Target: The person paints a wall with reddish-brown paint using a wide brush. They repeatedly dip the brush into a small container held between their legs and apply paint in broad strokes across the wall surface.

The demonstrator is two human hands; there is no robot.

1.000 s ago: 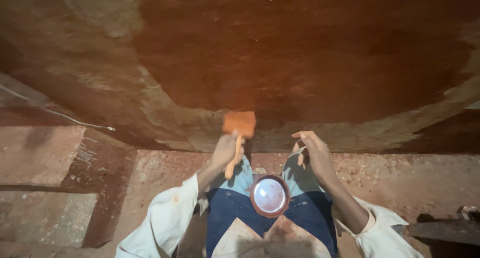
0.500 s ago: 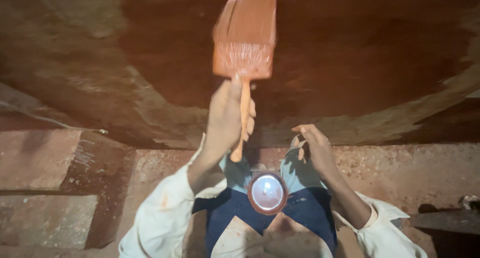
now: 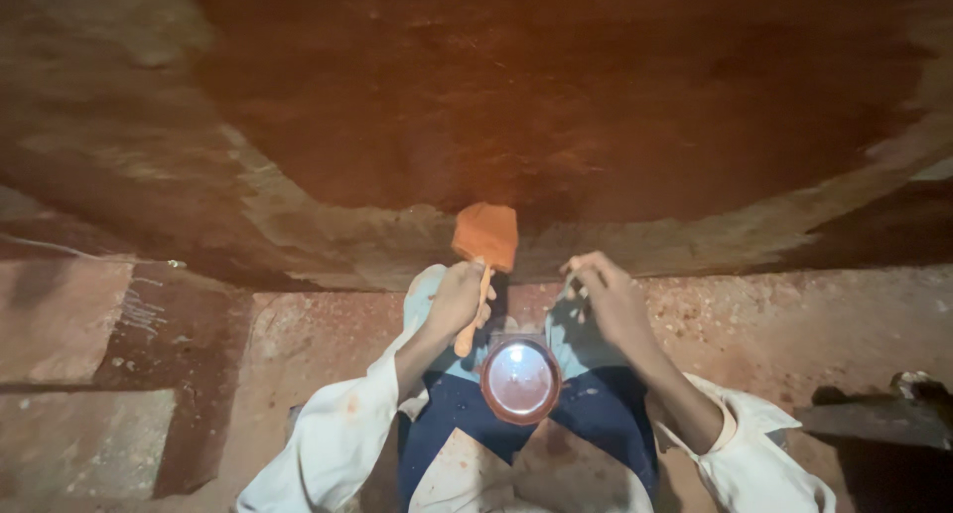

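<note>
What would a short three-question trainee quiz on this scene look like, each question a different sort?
1. True or false: the left hand grips the handle of an orange paddle.
2. Multiple choice: the round lamp lies A) between the forearms, B) on the stone wall, C) left of the left sleeve.
3. Fill in: the right hand holds no ____.

Key: 1 true; 2 A; 3 paddle.
</note>
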